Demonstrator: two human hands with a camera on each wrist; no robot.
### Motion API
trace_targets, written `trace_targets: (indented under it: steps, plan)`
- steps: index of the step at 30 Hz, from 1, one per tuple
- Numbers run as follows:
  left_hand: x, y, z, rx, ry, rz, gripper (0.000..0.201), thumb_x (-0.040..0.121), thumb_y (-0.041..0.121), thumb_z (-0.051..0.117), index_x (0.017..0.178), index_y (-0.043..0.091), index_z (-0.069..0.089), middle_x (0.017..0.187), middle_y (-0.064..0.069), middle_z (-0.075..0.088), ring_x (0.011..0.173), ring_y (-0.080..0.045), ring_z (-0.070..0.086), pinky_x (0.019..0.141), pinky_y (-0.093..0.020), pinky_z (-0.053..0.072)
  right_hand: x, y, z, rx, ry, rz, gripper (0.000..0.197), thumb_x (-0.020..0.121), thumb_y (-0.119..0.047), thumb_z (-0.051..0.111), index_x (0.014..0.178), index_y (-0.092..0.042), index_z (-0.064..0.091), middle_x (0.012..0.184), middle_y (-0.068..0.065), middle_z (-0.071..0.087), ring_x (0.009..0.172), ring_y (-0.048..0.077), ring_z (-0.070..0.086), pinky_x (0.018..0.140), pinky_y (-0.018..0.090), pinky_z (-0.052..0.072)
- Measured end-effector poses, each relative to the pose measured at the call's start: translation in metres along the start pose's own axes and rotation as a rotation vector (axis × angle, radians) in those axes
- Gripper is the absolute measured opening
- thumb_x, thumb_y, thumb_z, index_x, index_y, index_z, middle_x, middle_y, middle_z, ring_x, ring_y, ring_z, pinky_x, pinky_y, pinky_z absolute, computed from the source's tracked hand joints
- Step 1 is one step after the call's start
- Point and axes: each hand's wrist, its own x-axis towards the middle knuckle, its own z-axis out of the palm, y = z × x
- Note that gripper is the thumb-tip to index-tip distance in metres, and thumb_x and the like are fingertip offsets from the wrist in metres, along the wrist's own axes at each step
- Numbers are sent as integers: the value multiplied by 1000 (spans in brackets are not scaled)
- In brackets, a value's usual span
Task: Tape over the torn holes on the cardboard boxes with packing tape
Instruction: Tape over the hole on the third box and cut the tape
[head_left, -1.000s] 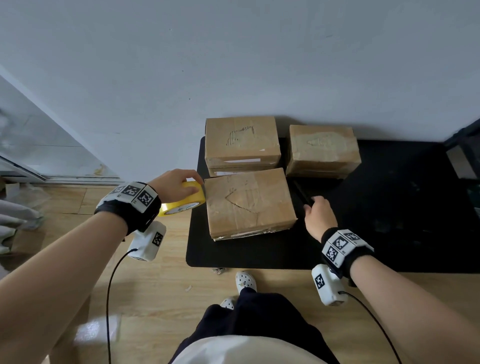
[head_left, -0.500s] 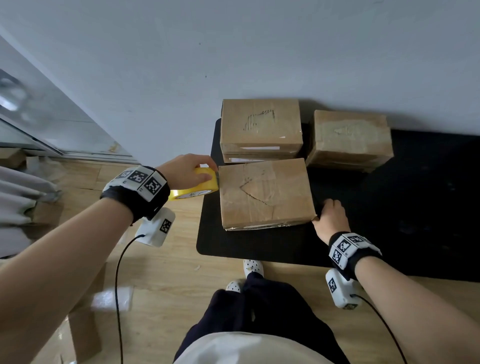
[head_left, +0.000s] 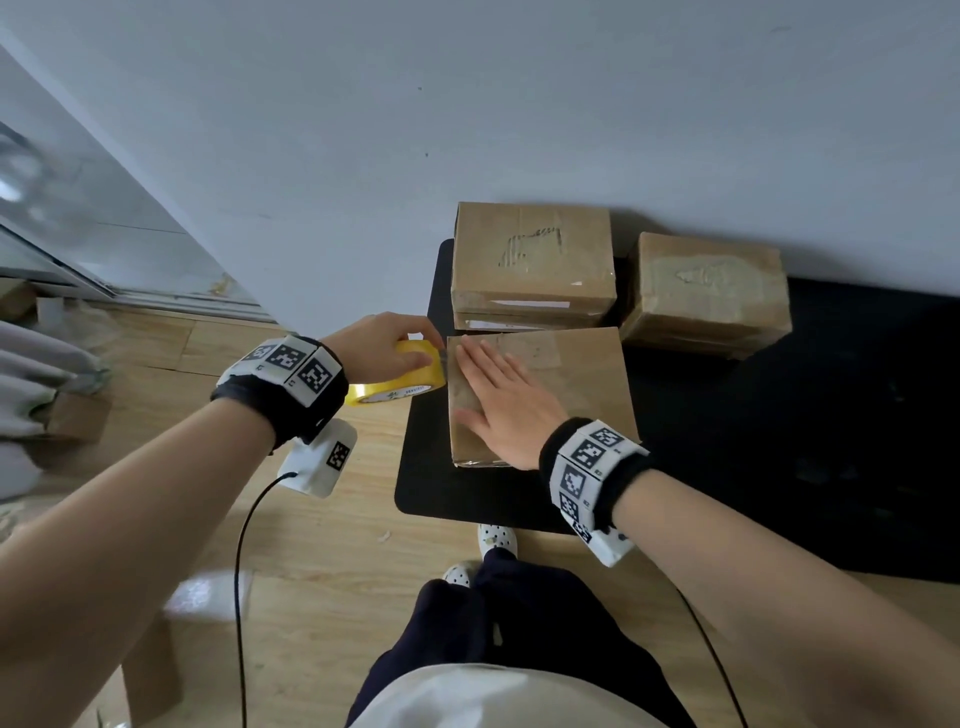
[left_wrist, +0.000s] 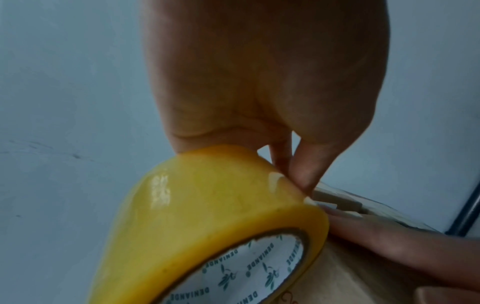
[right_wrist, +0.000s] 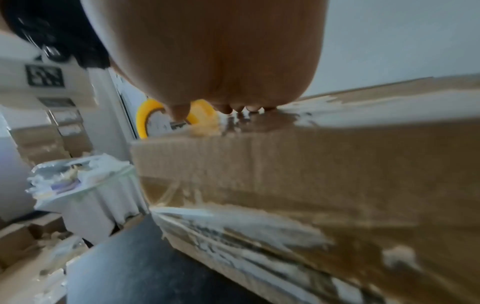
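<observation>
Three cardboard boxes sit on a black table. On the nearest box my right hand lies flat, fingers straight, pressing its top and hiding the tear. My left hand grips a yellow roll of packing tape at that box's left edge; in the left wrist view its fingers pinch the roll where it meets the box. The far left box shows a torn patch. The far right box carries a taped-over tear.
A grey wall rises just behind the boxes. Wooden floor lies left of the table, with my feet and dark trousers below. A white bin full of paper stands on the floor. The table's right half is bare black surface.
My right hand has moved from the table beside the box's right edge onto the box top, lying flat. The left hand keeps the tape roll at the box's left edge.
</observation>
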Motion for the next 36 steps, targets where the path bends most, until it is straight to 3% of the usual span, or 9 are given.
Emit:
trace_targets:
  steps: [6,15,23,31,36]
  plan:
    - [3,-3,0,52,-9,-4,22,92,26,52,113,29,58,105,4,54,93,-14,47,82,-27,35,4,3,12,-77,-4,15,74,98,-57,22,152,-17,-8,159,-4,-15,146,10,-13,119,30,-8]
    - [4,4,0,158,0,-53,25,91,28,51,114,30,57,116,-3,58,96,-18,48,82,-29,38,2,-2,14,-68,53,43,74,97,-58,23,152,-19,-6,160,-3,-14,147,12,-13,118,31,-10]
    - [-9,6,0,94,48,-25,22,91,26,51,112,29,58,99,1,54,89,-18,49,81,-29,40,5,-14,16,-49,45,96,74,96,-60,22,153,-21,-6,159,-2,-18,146,15,-17,119,35,-9]
    - [-35,-31,-19,87,103,-128,25,91,28,53,115,30,56,101,-1,56,95,-20,51,85,-31,40,5,-13,14,-28,-43,105,78,95,-64,16,149,-20,-18,156,-2,-26,143,13,-24,119,37,-11]
    - [-40,-32,-7,10,108,-51,25,91,24,54,115,30,57,98,1,54,96,-16,47,85,-28,36,-6,-6,2,-61,76,194,76,96,-60,12,148,-16,-22,154,-2,-29,143,13,-25,118,37,-14]
